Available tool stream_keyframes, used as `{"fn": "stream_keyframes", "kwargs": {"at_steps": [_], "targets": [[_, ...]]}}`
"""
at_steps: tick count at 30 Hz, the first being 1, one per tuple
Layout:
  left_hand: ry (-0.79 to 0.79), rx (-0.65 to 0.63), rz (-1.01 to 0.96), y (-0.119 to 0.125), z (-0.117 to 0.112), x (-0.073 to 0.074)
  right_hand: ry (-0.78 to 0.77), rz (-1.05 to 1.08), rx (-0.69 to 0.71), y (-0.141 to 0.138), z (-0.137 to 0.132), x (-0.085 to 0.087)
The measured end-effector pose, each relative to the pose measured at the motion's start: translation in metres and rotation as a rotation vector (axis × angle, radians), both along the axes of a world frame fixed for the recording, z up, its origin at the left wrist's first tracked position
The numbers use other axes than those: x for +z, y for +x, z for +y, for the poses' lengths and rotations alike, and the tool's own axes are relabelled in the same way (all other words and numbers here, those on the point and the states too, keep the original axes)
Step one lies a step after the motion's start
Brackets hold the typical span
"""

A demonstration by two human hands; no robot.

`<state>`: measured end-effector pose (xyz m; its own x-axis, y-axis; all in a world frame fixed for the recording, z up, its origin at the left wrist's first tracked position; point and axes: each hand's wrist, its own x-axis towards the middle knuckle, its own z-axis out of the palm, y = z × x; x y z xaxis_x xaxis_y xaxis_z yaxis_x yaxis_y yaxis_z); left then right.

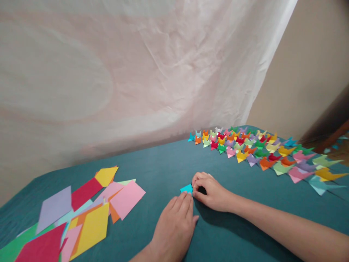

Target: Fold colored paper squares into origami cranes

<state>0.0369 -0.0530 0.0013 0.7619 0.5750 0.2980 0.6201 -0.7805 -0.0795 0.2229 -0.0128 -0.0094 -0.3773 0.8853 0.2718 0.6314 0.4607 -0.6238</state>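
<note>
A pale pink and white curtain (141, 72) hangs across the background, creased, with a plain beige wall (305, 54) to its right. Below it lies a dark teal worktop (152, 163), its far edge running along the curtain's foot. Toward the worktop's left edge, loose sheets (92, 231) of coloured paper overlap in a spread pile: yellow, red, lilac, pink, green, orange and pale blue. Toward the far right corner and down the right side stand close rows of small folded paper birds (272, 147) in many colours. In the middle, well in from the far edge, the left hand (174, 225) lies palm down, fingers straight and together, tips on the near side of a small piece of bright blue paper (186, 188). The right hand (208, 189) is curled, thumb and fingertips drawn together at the paper's right side; whether they grip it I cannot tell.
</note>
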Motion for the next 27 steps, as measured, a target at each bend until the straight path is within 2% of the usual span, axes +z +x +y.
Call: {"fn": "stream_keyframes", "kwargs": {"at_steps": [19, 27], "targets": [[-0.047, 0.035, 0.061, 0.002, -0.001, -0.003, 0.023, -0.033, 0.003, 0.001, -0.003, 0.001], [-0.043, 0.028, 0.067, 0.000, -0.001, -0.005, 0.118, 0.024, 0.111, 0.012, -0.005, -0.001]]}}
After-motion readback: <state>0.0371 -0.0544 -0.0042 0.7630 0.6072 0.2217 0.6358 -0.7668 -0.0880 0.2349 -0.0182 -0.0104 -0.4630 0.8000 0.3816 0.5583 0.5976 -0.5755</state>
